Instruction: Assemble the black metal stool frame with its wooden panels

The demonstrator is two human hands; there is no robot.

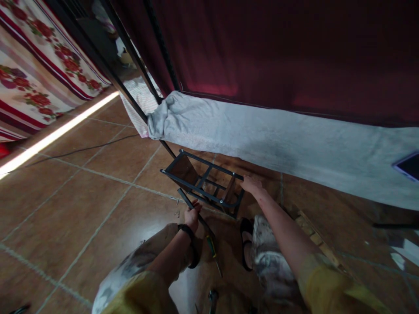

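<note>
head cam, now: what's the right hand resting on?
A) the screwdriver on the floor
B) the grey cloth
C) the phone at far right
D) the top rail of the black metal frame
D: the right hand lies on the far corner of the top rail of the black metal frame, while the left hand grips a loose black bar beside it; the screwdriver lies untouched on the tiles.

Purple-edged device [409, 166] cut by right edge; small floor screws [177, 213] too blurred.
</note>
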